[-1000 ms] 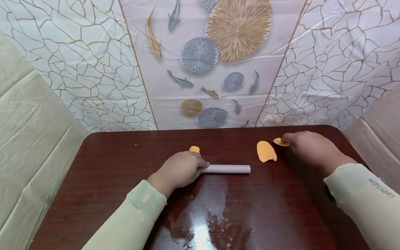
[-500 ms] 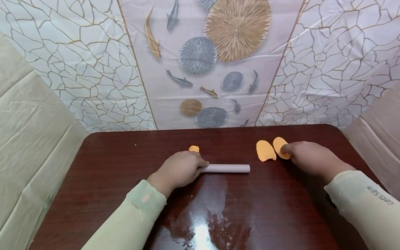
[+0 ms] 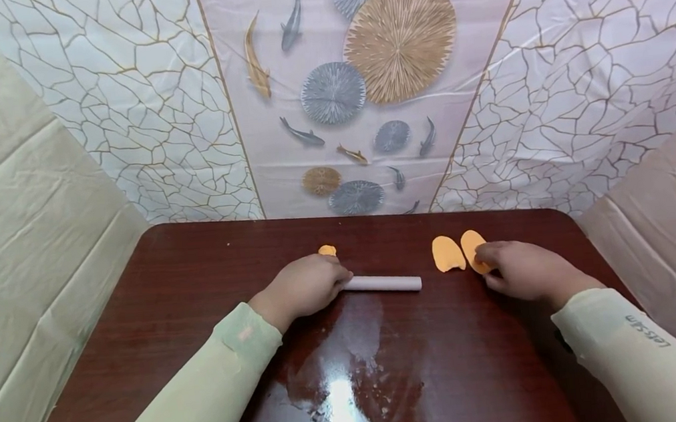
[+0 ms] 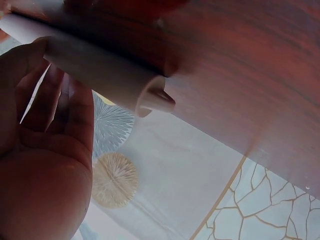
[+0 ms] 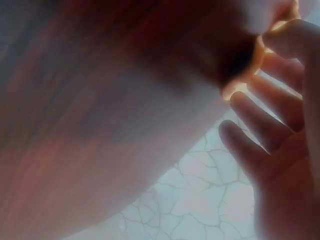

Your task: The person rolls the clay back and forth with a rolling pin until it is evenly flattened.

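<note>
In the head view my left hand (image 3: 308, 286) grips the left end of a smooth white rolling pin (image 3: 388, 284) lying on the table. The left wrist view shows my thumb along the rolling pin (image 4: 105, 70), fingers behind it, and a narrow stub at its end. Just beyond that hand a small orange piece (image 3: 327, 250) is partly hidden. Toward the right lies a flat orange oval (image 3: 447, 254), like rolled-out clay, with a notched near edge. Beside it lies a second flat orange oval (image 3: 471, 245); my right hand (image 3: 527, 268) touches its near end, fingers loosely extended.
A glossy dark red-brown table (image 3: 216, 262) carries everything, with wet-looking smears and a bright reflection (image 3: 339, 405) near its front. Patterned sheeting (image 3: 339, 150) hangs behind, and plain pale sheets (image 3: 40, 250) close off both sides.
The second orange oval, earlier tilted in my right hand's pinch, has come down flat beside the first. My right thumb has moved away from it. The left hand and rolling pin stay put.
</note>
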{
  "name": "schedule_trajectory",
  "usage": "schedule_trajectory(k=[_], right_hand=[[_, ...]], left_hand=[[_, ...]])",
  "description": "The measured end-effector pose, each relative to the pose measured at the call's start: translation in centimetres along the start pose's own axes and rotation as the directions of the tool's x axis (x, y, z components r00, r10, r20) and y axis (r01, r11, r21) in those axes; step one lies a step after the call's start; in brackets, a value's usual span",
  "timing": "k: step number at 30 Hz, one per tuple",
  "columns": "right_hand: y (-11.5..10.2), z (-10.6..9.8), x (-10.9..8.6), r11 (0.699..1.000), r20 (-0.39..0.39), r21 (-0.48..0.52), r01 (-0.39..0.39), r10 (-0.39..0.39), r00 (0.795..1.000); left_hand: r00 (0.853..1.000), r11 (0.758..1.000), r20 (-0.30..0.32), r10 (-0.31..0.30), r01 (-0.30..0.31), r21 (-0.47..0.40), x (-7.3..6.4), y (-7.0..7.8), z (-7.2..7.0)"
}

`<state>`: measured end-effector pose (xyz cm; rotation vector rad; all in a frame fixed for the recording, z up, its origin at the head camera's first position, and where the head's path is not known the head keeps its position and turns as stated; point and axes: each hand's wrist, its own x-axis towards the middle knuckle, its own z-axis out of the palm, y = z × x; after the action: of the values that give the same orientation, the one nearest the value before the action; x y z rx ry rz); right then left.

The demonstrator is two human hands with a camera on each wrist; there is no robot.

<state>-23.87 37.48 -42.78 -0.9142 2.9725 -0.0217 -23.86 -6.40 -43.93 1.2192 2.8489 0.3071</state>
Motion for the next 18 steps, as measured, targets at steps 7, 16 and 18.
schedule_trajectory(k=[7, 16, 18], right_hand=[[-2.5, -1.8, 1.1, 0.999, -0.102, 0.037, -0.012, 0.015, 0.995], [-9.1, -2.7, 5.7, 0.986, -0.156, 0.141, 0.087, -0.064, 0.986], [-10.6, -2.7, 7.1, 0.98, -0.152, 0.154, 0.128, -0.104, 0.983]], left_hand=[[1.0, 1.0, 0.003, -0.001, 0.001, -0.015, -0.4, 0.0, -0.1], [0.999, 1.0, -0.034, -0.006, 0.005, -0.011, -0.9, -0.2, 0.0], [0.999, 1.0, -0.037, -0.004, 0.004, -0.006, -0.9, -0.2, -0.1]])
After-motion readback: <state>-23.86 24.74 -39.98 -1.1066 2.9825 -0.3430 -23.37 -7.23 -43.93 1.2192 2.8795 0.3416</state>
